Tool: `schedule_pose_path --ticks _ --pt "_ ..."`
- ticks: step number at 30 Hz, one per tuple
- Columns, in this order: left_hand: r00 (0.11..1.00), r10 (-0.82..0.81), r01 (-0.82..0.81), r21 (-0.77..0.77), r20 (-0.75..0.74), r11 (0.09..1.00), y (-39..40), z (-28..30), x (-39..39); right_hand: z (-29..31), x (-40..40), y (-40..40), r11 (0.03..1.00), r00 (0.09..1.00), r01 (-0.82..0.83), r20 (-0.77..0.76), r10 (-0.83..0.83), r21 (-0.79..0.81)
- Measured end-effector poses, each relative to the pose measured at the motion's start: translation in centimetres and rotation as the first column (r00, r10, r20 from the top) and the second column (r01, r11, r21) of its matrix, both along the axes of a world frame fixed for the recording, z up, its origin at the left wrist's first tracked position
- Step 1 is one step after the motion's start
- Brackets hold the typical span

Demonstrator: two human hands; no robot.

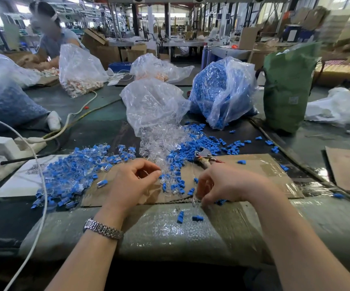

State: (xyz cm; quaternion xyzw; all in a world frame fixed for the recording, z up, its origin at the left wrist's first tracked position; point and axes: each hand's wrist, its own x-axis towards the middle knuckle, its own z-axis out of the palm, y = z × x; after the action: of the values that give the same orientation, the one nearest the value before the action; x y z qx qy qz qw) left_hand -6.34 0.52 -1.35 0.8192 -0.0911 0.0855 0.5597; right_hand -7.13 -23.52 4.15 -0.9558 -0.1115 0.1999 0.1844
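My left hand (132, 181) hovers over a cardboard sheet (260, 166), fingers curled, thumb and forefinger pinched at the edge of a heap of clear plastic parts (159, 143); whether it holds one I cannot tell. My right hand (218, 185) reaches down to the cardboard's front edge, fingertips closing on a small clear part (195, 203) beside loose blue caps (180, 217). A pile of assembled blue-and-clear pieces (73, 173) lies to the left. More blue caps (203, 141) spread behind the hands.
A metal tool with a red handle (203, 156) lies behind my right hand. Clear bags (153, 101), a bag of blue caps (222, 91) and a green bag (285, 87) stand further back. A white power strip (12, 145) and cables sit left. Another person works at far left.
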Motion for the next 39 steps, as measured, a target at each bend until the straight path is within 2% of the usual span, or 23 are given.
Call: schedule_pose_path --ticks 5,9,13,16,19,23,28,30,32,33,35,36,37,39 --pt "0.993 -0.107 0.106 0.029 0.05 0.994 -0.6 0.2 -0.5 -0.3 0.0 1.0 0.999 0.991 0.036 0.129 -0.034 -0.01" --pt "0.969 -0.247 0.246 0.054 0.007 0.968 -1.3 0.1 -0.6 0.8 0.2 2.2 0.995 0.975 0.064 0.208 -0.08 0.083" --pt "0.951 -0.308 0.308 0.026 -0.022 0.951 -1.5 0.1 -0.6 1.1 0.2 4.0 0.986 0.966 0.064 0.24 -0.1 0.153" --pt "0.952 -0.304 0.304 0.006 -0.045 0.953 -1.3 0.1 -0.6 1.1 -0.2 4.3 0.98 0.968 0.066 0.227 -0.108 0.187" --pt "0.972 -0.235 0.235 -0.016 -0.02 0.972 -1.1 0.2 -0.5 1.5 -1.2 3.3 0.987 0.993 0.017 0.116 -0.036 0.163" --pt "0.974 -0.21 0.192 -0.187 -0.081 0.963 -0.5 0.2 -0.5 1.9 -2.5 2.5 0.991 0.987 -0.13 -0.1 0.129 -0.01" --pt "0.948 -0.282 0.192 -0.444 -0.146 0.875 -0.3 0.7 -0.6 1.1 -2.4 2.5 0.993 0.99 -0.12 -0.074 0.119 -0.012" --pt "0.924 -0.341 0.198 -0.544 -0.175 0.815 -0.1 0.8 -0.5 1.2 -2.0 2.3 0.993 0.996 -0.087 0.021 0.085 0.078" --pt "0.902 -0.388 0.206 -0.6 -0.189 0.773 0.1 0.8 -0.3 1.2 -1.4 2.1 0.952 0.994 -0.007 0.109 -0.028 0.305" --pt "0.898 -0.395 0.205 -0.612 -0.193 0.764 0.2 0.8 -0.2 1.3 -1.2 2.2 0.892 0.987 0.04 0.124 -0.107 0.451" --pt "0.901 -0.387 0.19 -0.624 -0.196 0.758 0.2 0.7 0.0 1.4 -0.7 2.4 0.71 0.969 0.088 0.105 -0.224 0.699" --pt "0.903 -0.383 0.185 -0.629 -0.194 0.755 0.2 0.8 0.0 1.5 -0.6 2.7 0.634 0.963 0.081 0.103 -0.249 0.769" --pt "0.904 -0.384 0.187 -0.632 -0.19 0.752 0.1 0.8 0.1 1.5 -0.5 3.0 0.599 0.957 0.06 0.125 -0.261 0.798" --pt "0.9 -0.395 0.197 -0.633 -0.187 0.749 0.0 0.8 0.0 1.3 -0.3 3.7 0.63 0.942 0.003 0.209 -0.262 0.777"
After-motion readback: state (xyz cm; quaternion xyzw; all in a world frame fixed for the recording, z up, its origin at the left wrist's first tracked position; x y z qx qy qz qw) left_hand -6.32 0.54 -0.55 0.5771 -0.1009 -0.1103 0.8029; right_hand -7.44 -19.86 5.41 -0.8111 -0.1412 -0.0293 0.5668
